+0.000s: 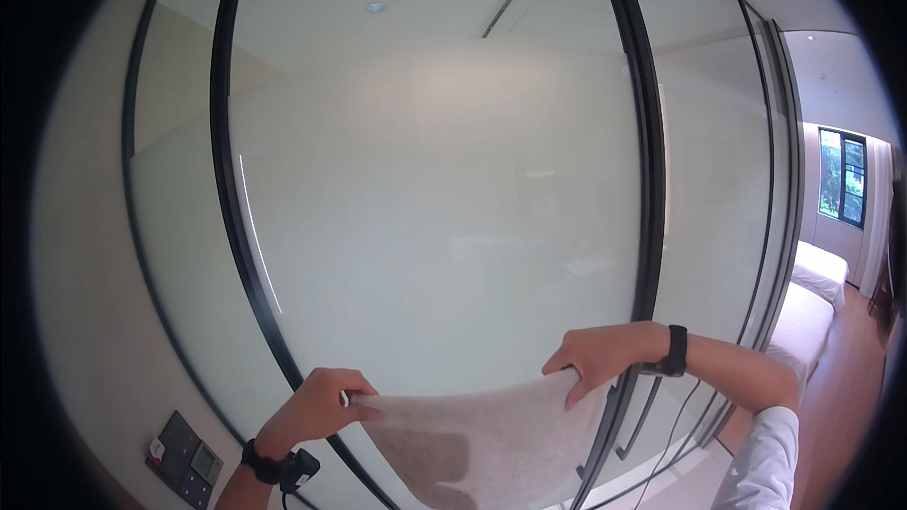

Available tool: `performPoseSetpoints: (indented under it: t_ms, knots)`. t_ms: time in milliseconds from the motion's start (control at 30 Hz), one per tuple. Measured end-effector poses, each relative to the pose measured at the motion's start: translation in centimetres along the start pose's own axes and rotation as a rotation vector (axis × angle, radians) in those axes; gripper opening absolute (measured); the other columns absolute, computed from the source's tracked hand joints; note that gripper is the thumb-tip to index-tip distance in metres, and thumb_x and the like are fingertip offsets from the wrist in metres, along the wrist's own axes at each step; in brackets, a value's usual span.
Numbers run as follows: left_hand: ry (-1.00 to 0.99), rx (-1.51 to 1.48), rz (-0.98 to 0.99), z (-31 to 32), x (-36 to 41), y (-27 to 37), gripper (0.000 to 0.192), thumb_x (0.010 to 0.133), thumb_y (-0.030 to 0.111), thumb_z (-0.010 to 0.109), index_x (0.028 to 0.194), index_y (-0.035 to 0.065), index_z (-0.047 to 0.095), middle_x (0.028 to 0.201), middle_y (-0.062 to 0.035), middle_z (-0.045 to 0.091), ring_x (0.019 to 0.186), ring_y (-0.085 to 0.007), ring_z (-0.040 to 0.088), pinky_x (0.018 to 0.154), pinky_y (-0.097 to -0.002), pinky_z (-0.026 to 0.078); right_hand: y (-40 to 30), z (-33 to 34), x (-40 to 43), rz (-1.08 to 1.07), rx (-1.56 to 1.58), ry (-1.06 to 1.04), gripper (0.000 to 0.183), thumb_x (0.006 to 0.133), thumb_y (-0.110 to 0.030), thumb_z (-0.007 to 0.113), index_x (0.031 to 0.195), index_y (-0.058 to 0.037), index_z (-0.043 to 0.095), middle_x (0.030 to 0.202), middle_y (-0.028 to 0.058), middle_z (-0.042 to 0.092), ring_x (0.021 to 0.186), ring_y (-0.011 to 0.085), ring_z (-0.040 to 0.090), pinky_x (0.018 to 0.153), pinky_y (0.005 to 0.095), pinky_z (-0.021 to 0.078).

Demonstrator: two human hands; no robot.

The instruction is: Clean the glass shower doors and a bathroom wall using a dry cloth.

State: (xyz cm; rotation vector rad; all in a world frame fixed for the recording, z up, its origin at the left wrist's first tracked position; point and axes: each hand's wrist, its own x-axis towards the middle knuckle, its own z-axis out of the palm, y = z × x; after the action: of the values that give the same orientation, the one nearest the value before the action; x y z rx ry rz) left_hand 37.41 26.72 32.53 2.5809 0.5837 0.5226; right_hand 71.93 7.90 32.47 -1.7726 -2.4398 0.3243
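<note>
A thin beige cloth [524, 439] hangs spread between my two hands, with a darker patch on its left half. My left hand [322, 404] pinches its upper left corner between thumb and fingers. At the upper right corner, my right hand [595, 361] grips it the same way. The cloth's top edge sags slightly, and its lower end runs out of the picture. Behind it stands a frosted glass panel [432, 227] in a black frame [650, 177]. Whether the cloth touches the glass I cannot tell.
A dark wall control panel [186, 464] is at lower left. A black door handle [639, 419] shows below my right forearm, near a hanging thin cable [666, 439]. Both wrists wear black bands. Far right are white beds [801, 319], a wooden floor [843, 397] and a window [842, 177].
</note>
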Motion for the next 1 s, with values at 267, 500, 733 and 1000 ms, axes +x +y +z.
performPoseSetpoints:
  t_ms: [267,500,733,1000]
  knots:
    - [0.323,0.112,-0.032,-3.9,5.3,1.9,0.021,0.076,0.011,0.079,0.083,-0.0009,0.063,0.068,-0.0096,0.061,0.057,-0.0156,0.052,0.055,-0.0282,0.044,1.4,-9.1,1.0,-0.02,-0.105,0.191,0.03,0.073,-0.02,0.077,0.09,-0.0012,0.061,0.076,0.0103,0.063,0.068,0.0178,0.055,0.064,0.0332,0.0467]
    - [1.35,0.376,0.571,-10.9,10.0,12.0,0.014,0.079,-0.008,0.064,0.083,-0.0013,0.053,0.081,-0.0088,0.051,0.063,-0.0223,0.052,0.059,-0.0301,0.043,-6.2,-20.9,0.5,0.034,-0.68,1.7,0.025,0.07,0.0,0.062,0.092,-0.0074,0.054,0.083,0.0107,0.06,0.08,0.0328,0.061,0.064,0.0428,0.0469]
    - [1.184,0.372,0.547,7.0,13.4,2.6,0.027,0.071,0.0,0.07,0.092,-0.0003,0.052,0.101,-0.0131,0.055,0.092,-0.0278,0.058,0.077,-0.0408,0.046,8.0,-5.1,6.3,0.08,-0.866,1.276,0.041,0.063,-0.005,0.069,0.103,-0.0115,0.059,0.094,0.0076,0.06,0.088,0.0301,0.06,0.075,0.0387,0.0497]
    - [0.836,0.622,0.393,6.6,13.7,-0.2,0.027,0.069,0.009,0.068,0.096,0.0072,0.065,0.098,-0.0112,0.064,0.098,-0.0339,0.056,0.089,-0.046,0.037,11.5,-6.7,3.9,0.072,-0.643,1.17,0.048,0.077,-0.029,0.075,0.119,-0.0125,0.06,0.121,0.0076,0.061,0.119,0.0292,0.053,0.101,0.0407,0.0409]
